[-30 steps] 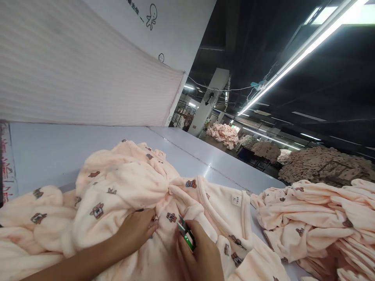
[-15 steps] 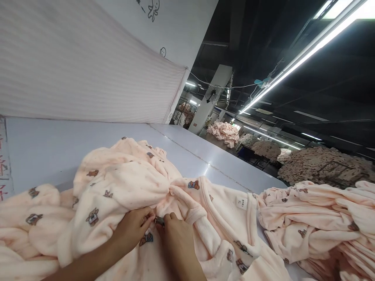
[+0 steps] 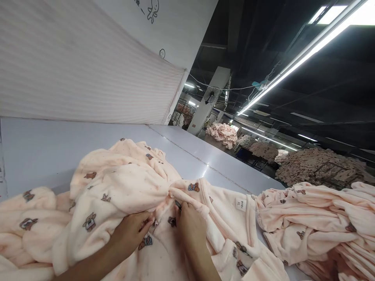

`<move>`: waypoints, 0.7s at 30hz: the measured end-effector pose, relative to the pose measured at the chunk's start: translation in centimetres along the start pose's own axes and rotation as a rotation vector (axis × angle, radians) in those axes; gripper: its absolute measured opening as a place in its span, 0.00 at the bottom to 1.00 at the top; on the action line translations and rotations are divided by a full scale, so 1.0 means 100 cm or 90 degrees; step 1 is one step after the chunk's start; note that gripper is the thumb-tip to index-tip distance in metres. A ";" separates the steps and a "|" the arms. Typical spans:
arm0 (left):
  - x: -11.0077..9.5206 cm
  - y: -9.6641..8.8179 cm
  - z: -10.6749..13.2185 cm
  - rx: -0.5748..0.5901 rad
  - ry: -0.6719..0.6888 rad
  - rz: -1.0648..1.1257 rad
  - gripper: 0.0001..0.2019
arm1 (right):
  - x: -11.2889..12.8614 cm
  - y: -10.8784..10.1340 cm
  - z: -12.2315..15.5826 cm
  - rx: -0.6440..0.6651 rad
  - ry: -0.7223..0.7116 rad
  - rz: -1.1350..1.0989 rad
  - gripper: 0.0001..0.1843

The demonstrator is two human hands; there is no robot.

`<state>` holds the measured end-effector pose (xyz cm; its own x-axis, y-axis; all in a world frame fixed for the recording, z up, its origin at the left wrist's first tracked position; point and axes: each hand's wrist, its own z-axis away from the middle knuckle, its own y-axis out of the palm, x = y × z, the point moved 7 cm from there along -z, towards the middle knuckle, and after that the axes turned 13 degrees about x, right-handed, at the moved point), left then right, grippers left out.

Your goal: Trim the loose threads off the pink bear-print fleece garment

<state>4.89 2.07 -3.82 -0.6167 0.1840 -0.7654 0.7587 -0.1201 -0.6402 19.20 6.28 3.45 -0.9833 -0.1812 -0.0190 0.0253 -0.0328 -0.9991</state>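
Note:
A peach fleece garment [image 3: 123, 187] printed with small bears lies bunched on the pale grey table [image 3: 43, 144]. My left hand [image 3: 131, 232] presses down on its fabric near the middle fold. My right hand [image 3: 190, 226] is closed around a small thread snipper [image 3: 177, 203]; only its dark tip shows, poking into the gathered seam of the garment. A white size label [image 3: 240, 203] sits at the neckline to the right of my hands.
A stack of the same peach garments [image 3: 319, 218] lies at the right. A white ribbed cloth [image 3: 73, 66] hangs behind the table. Further piles of clothing [image 3: 224, 134] and a pillar with a fan [image 3: 211, 95] stand far back.
My right hand has moved forward from near my body to the gathered seam; the snipper's green handle, visible a second ago, is now hidden in my fist. My left hand stays on the fabric.

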 end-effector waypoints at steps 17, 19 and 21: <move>0.007 0.005 0.001 0.002 -0.007 -0.041 0.14 | -0.007 -0.008 0.016 -0.060 -0.060 -0.209 0.13; 0.008 0.004 0.002 0.003 -0.003 -0.050 0.18 | -0.027 -0.015 0.038 -0.090 -0.080 -0.286 0.18; 0.001 0.003 0.004 0.004 0.013 -0.060 0.19 | -0.054 -0.022 0.065 -0.134 -0.085 -0.370 0.22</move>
<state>4.91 1.65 -4.11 -0.6803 0.2146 -0.7008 0.6968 -0.1068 -0.7092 25.66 0.99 6.00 -0.7944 -0.3128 0.5207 -0.5558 0.0285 -0.8308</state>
